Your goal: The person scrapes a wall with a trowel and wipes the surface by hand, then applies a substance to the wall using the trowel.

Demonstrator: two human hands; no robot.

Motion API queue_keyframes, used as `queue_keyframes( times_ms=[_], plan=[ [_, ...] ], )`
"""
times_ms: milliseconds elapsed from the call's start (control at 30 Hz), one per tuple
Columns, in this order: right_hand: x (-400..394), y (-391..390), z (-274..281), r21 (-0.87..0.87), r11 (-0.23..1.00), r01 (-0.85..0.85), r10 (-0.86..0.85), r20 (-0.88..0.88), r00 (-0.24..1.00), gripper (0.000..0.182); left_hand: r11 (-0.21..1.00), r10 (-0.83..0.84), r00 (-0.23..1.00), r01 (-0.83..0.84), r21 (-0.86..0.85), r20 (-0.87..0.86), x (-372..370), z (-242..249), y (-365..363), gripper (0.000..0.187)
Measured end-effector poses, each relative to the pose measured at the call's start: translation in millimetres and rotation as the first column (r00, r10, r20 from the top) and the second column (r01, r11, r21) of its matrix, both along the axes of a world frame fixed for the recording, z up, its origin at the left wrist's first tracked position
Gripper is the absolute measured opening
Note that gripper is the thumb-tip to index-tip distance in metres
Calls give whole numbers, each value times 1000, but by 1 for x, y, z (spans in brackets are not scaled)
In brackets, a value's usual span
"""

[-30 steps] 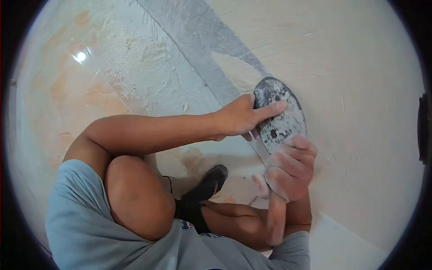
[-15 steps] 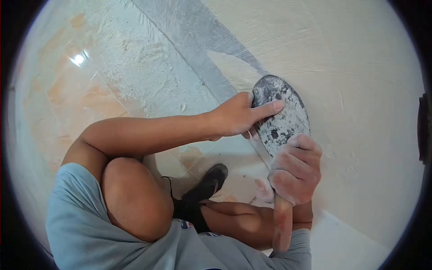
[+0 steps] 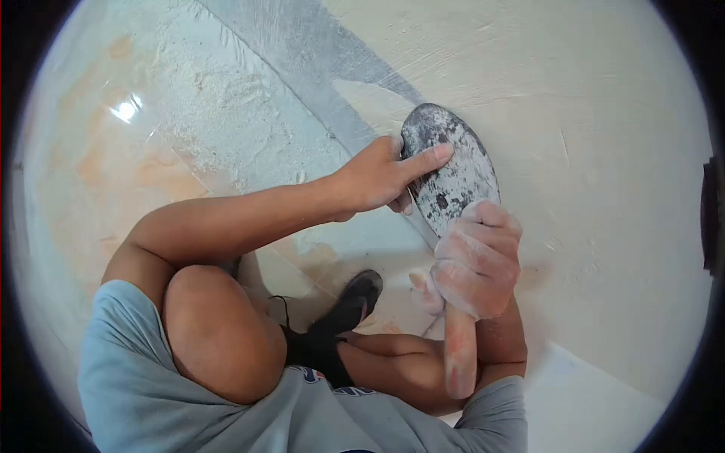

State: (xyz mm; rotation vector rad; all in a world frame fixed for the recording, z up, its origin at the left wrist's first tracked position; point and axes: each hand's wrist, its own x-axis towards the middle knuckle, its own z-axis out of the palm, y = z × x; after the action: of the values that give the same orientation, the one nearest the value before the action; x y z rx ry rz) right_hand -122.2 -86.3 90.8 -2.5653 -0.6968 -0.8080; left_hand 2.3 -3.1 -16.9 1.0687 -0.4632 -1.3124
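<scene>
A trowel (image 3: 467, 170) with an oval, dark blade blotched with white plaster lies against the cream wall surface. My right hand (image 3: 479, 257), coated in white dust, wraps around the trowel where the wooden handle meets the blade; the worn handle sticks out below the fist. My left hand (image 3: 385, 174) grips the blade's left side, thumb pressed flat on its face, with the other fingers partly hidden beneath. Beyond the blade tip, a bare grey strip (image 3: 355, 64) borders the cream coating (image 3: 604, 128).
White powder and crumbs (image 3: 219, 98) cover the tiled floor on the left, among orange-brown smears (image 3: 143, 170). My knee (image 3: 223, 332) and a dark sandal (image 3: 362, 294) are below my left arm. A dark object (image 3: 708, 215) stands at the far right edge.
Both hands and the trowel have shifted a little to the left and up in the view. The grip of each hand looks the same.
</scene>
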Motion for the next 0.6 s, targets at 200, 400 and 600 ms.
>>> queue_keyframes(
  times_ms=[200,400,600],
  plan=[
    [4,0,7,-102,994,47,-60,-134,989,31,999,19,999,-20,28,43,6,3,2,65],
    [7,-7,5,-137,990,44,-71,-195,978,25,1000,6,999,-7,9,38,13,4,1,67],
    [-1,13,10,-62,996,58,-62,-64,996,29,997,-76,992,78,-21,102,14,17,5,64]
  ],
)
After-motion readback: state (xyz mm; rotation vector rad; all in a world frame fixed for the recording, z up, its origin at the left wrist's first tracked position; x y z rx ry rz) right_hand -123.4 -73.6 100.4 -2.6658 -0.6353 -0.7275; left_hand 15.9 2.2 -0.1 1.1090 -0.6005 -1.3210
